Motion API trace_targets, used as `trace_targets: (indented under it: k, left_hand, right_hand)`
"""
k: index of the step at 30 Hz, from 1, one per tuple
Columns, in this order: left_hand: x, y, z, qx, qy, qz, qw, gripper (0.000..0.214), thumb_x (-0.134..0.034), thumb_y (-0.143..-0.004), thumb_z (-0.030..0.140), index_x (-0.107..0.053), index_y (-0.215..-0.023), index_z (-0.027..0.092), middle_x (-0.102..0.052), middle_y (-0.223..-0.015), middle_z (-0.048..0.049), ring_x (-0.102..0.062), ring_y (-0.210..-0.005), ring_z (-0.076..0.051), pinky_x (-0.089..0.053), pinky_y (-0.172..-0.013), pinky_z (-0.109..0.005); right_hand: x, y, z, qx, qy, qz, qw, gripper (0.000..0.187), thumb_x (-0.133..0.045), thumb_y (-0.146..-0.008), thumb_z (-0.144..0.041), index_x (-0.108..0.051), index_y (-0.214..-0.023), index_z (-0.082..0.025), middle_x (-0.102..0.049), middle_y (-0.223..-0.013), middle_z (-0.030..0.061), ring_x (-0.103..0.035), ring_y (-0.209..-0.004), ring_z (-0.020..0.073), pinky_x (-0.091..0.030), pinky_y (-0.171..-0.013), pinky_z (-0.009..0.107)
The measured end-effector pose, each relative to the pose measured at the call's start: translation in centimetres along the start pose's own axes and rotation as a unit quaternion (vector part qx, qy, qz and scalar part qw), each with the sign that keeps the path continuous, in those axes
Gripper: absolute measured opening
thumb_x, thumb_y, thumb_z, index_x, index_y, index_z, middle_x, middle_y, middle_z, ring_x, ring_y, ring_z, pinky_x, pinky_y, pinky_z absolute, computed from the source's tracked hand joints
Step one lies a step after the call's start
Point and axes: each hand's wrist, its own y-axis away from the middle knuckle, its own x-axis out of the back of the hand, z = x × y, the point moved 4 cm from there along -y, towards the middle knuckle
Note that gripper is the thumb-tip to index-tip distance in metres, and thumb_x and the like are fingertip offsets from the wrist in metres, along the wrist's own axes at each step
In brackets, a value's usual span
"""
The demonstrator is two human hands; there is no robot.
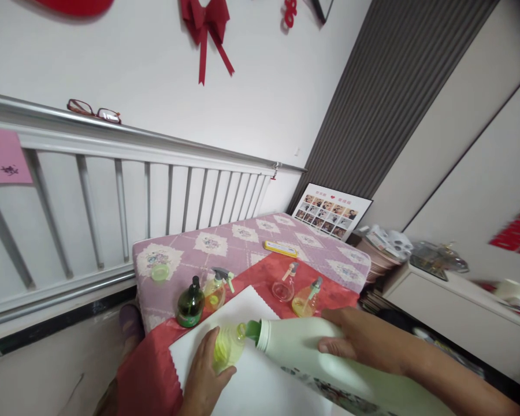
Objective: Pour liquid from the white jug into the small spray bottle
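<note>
My left hand (208, 370) is wrapped round a small clear bottle (229, 349) with yellowish liquid in it, tilted above a white board (260, 387). My right hand (351, 341) grips a large pale green jug (299, 346) lying nearly on its side. The jug's green spout (253, 330) meets the small bottle's mouth. Behind them stand a dark green pump bottle (190, 303) and a clear spray bottle (214, 294) with a grey trigger head. Farther right are a clear spray bottle (283, 286) with a pinkish head and another (305, 301) holding yellow liquid.
A red cloth (147, 370) covers part of the table with its purple patterned tablecloth (190, 237). A green lid-like disc (160, 272) and a yellow flat case (281, 249) lie on it. A white radiator (156, 190) runs along the left; a white cabinet (455, 300) stands right.
</note>
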Motion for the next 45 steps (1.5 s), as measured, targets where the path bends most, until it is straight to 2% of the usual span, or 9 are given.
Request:
trace_targets:
  k: [4, 8, 11, 15, 20, 34, 45]
  left_hand:
    - [0.0, 0.0, 0.0, 0.007, -0.005, -0.012, 1.000, 0.085, -0.067, -0.070, 0.022, -0.041, -0.150, 0.017, -0.049, -0.160, -0.0172, -0.043, -0.152, -0.033, -0.036, -0.128, -0.051]
    - [0.1, 0.1, 0.2, 0.001, -0.005, -0.010, 1.000, 0.083, -0.066, -0.072, 0.022, -0.040, -0.151, 0.017, -0.049, -0.160, -0.0173, -0.044, -0.152, -0.032, -0.037, -0.128, -0.051]
    - [0.1, 0.2, 0.2, -0.005, -0.004, -0.006, 1.000, 0.083, -0.065, -0.071, 0.022, -0.041, -0.150, 0.018, -0.050, -0.160, -0.0165, -0.044, -0.151, -0.032, -0.038, -0.127, -0.052]
    - [0.0, 0.1, 0.1, -0.007, -0.008, -0.004, 1.000, 0.081, -0.064, -0.072, 0.021, -0.040, -0.150, 0.020, -0.050, -0.159, -0.0145, -0.044, -0.152, -0.031, -0.038, -0.128, -0.050]
    - [0.0, 0.1, 0.1, -0.007, -0.014, -0.010, 1.000, 0.082, -0.065, -0.072, 0.021, -0.040, -0.150, 0.018, -0.050, -0.159, -0.0166, -0.044, -0.152, -0.031, -0.038, -0.128, -0.051]
    - [0.0, 0.1, 0.0, -0.007, -0.010, -0.010, 1.000, 0.083, -0.065, -0.072, 0.021, -0.040, -0.151, 0.021, -0.050, -0.159, -0.0146, -0.044, -0.152, -0.031, -0.037, -0.128, -0.051]
    - [0.2, 0.0, 0.2, 0.004, -0.013, -0.018, 1.000, 0.084, -0.067, -0.071, 0.021, -0.041, -0.151, 0.020, -0.049, -0.161, -0.0150, -0.043, -0.152, -0.031, -0.035, -0.129, -0.049]
  right_hand:
    - [-0.4, -0.4, -1.0, 0.008, 0.042, -0.088, 0.995, 0.046, -0.074, -0.073, -0.067, -0.070, -0.091, -0.026, -0.077, -0.085, 0.0082, -0.071, -0.084, 0.0296, -0.053, -0.075, 0.034]
    - [-0.4, -0.5, -1.1, 0.024, 0.064, -0.194, 0.979, 0.045, -0.063, -0.083, -0.066, -0.069, -0.094, -0.023, -0.078, -0.098, 0.0121, -0.072, -0.087, 0.0306, -0.052, -0.074, 0.035]
    - [-0.1, -0.4, -0.9, 0.031, 0.069, -0.233, 0.969, 0.047, -0.056, -0.087, -0.065, -0.068, -0.097, -0.021, -0.078, -0.105, 0.0153, -0.072, -0.091, 0.0323, -0.052, -0.074, 0.037]
    - [0.4, -0.3, -1.6, 0.018, 0.079, -0.240, 0.968, 0.046, -0.058, -0.087, -0.062, -0.068, -0.099, -0.019, -0.077, -0.107, 0.0176, -0.072, -0.093, 0.0346, -0.052, -0.075, 0.038]
    - [1.0, -0.2, -2.8, 0.010, 0.080, -0.246, 0.966, 0.041, -0.058, -0.087, -0.057, -0.067, -0.097, -0.018, -0.077, -0.112, 0.0203, -0.072, -0.096, 0.0355, -0.052, -0.075, 0.038]
    - [1.4, -0.5, -3.6, 0.016, 0.095, -0.248, 0.964, 0.033, -0.059, -0.088, -0.051, -0.067, -0.097, -0.019, -0.078, -0.110, 0.0169, -0.073, -0.095, 0.0327, -0.049, -0.073, 0.034]
    - [1.3, -0.8, -3.2, 0.025, 0.094, -0.253, 0.963, 0.039, -0.058, -0.087, -0.059, -0.064, -0.095, -0.021, -0.077, -0.111, 0.0173, -0.071, -0.096, 0.0335, -0.049, -0.073, 0.035]
